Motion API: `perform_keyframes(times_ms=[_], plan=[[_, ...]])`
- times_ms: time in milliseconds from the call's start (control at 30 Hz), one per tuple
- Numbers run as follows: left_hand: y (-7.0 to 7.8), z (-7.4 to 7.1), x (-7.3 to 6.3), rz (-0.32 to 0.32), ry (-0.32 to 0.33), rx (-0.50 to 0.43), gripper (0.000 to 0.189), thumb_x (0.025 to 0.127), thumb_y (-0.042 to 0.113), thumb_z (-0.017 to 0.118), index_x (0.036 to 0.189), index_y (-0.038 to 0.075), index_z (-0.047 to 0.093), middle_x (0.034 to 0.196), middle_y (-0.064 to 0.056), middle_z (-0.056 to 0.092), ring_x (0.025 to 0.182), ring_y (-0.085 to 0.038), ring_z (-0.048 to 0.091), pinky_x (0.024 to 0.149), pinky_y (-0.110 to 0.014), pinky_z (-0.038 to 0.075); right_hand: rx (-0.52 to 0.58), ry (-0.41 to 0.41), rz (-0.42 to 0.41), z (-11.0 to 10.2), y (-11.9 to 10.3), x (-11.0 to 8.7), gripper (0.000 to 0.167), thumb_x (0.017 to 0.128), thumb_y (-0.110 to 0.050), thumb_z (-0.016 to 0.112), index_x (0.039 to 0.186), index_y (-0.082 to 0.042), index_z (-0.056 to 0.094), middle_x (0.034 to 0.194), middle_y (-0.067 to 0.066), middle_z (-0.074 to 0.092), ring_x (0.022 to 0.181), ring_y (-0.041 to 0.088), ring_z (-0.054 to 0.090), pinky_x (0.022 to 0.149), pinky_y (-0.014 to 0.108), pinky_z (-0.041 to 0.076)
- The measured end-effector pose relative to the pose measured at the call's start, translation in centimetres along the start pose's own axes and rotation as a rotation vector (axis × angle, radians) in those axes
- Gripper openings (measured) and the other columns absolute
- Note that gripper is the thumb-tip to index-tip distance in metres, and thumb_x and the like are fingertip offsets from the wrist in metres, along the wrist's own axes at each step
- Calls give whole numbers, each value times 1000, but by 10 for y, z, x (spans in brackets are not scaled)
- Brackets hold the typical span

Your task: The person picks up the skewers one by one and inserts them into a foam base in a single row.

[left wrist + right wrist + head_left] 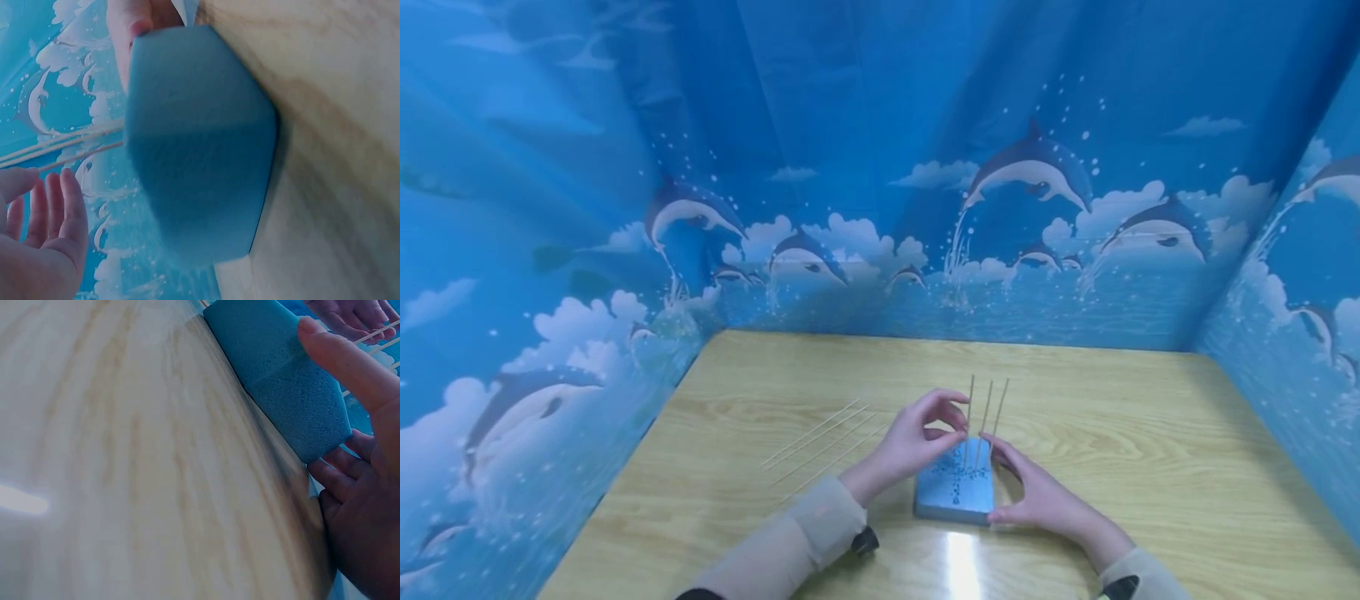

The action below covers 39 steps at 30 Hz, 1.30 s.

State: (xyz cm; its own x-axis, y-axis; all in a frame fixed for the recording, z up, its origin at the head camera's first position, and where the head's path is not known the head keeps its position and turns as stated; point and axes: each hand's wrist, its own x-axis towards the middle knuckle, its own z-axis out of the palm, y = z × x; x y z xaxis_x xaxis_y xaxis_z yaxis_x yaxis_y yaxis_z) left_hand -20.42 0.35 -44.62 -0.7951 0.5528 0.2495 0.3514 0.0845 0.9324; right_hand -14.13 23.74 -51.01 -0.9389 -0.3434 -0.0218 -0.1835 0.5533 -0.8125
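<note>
A blue foam block (936, 498) lies flat on the table, its top marked with many small dark spots in a cross-like pattern. Three thin wooden sticks stand up from it, one of them a slightly tilted stick (1001, 406) on the right. My left hand (910, 437) pinches the leftmost stick (971, 400) between thumb and fingers, low above the block. Along the block's right side, my right hand (1045, 500) grips it, the thumb (337, 353) at the near edge and the fingers around the far side.
Several loose wooden sticks (811, 432) lie slantwise on the wood-grain table (1120, 417), left of the block. Blue dolphin-print curtains (880, 167) enclose the back and both sides. A bright reflection shows on the table in front of the block.
</note>
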Motion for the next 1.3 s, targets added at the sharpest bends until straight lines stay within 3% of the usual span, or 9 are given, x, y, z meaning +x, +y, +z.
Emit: perform_keyframes(times_ms=[233, 433, 533, 700, 833, 967, 1133, 1300], plan=[[3, -33, 3, -85, -36, 99, 35, 91, 6, 68, 124, 16, 62, 109, -16, 67, 96, -12, 65, 84, -22, 59, -4, -2, 6, 0, -1, 0, 119, 65, -44, 89, 157, -11, 21, 154, 27, 35, 139, 47, 38, 113, 73, 19], [5, -83, -1, -128, -62, 192, 36, 92, 8, 66, 128, 8, 60, 114, -14, 66, 101, -22, 66, 82, -27, 60, -13, -12, 5, 1, -2, 1, 119, 65, -42, 89, 157, -10, 20, 154, 28, 34, 140, 48, 37, 113, 72, 18], [5, -112, -6, -180, -72, 221, 36, 93, 10, 65, 129, 6, 59, 115, -12, 66, 102, -25, 65, 83, -30, 60, -6, -22, 9, 1, -3, 1, 119, 65, -41, 89, 157, -10, 20, 154, 28, 33, 140, 48, 36, 113, 72, 16], [-1, -153, -15, -291, -109, 204, 38, 96, 10, 62, 132, 2, 55, 118, -22, 62, 107, -39, 63, 87, -36, 61, 1, -22, 9, -2, -3, 1, 120, 64, -41, 89, 157, -9, 20, 154, 28, 34, 140, 48, 37, 114, 72, 16], [-13, -177, -20, -396, -153, 237, 40, 97, 13, 61, 134, 1, 53, 121, -25, 60, 107, -35, 64, 88, -37, 61, -8, -20, -1, -3, -4, 1, 120, 64, -40, 89, 157, -7, 20, 153, 30, 34, 138, 49, 38, 113, 71, 18], [-27, -194, -23, -492, -204, 280, 42, 97, 17, 62, 135, 0, 53, 120, -20, 63, 101, -29, 67, 83, -38, 61, -6, -27, 4, -3, -3, 1, 121, 63, -40, 89, 157, -7, 20, 153, 29, 34, 139, 48, 38, 114, 71, 17], [-40, -201, -24, -590, -238, 324, 40, 94, 14, 66, 131, 4, 57, 115, -12, 66, 95, -24, 68, 80, -36, 61, -18, -39, 1, -4, -1, 2, 120, 64, -40, 89, 157, -7, 19, 154, 29, 33, 139, 48, 37, 113, 72, 16], [-45, -204, -24, -631, -273, 390, 36, 90, 10, 69, 125, 5, 61, 107, -10, 66, 88, -20, 67, 76, -33, 61, -23, -51, 17, -5, -2, 4, 120, 65, -40, 89, 157, -9, 18, 155, 28, 31, 140, 49, 35, 114, 71, 15]])
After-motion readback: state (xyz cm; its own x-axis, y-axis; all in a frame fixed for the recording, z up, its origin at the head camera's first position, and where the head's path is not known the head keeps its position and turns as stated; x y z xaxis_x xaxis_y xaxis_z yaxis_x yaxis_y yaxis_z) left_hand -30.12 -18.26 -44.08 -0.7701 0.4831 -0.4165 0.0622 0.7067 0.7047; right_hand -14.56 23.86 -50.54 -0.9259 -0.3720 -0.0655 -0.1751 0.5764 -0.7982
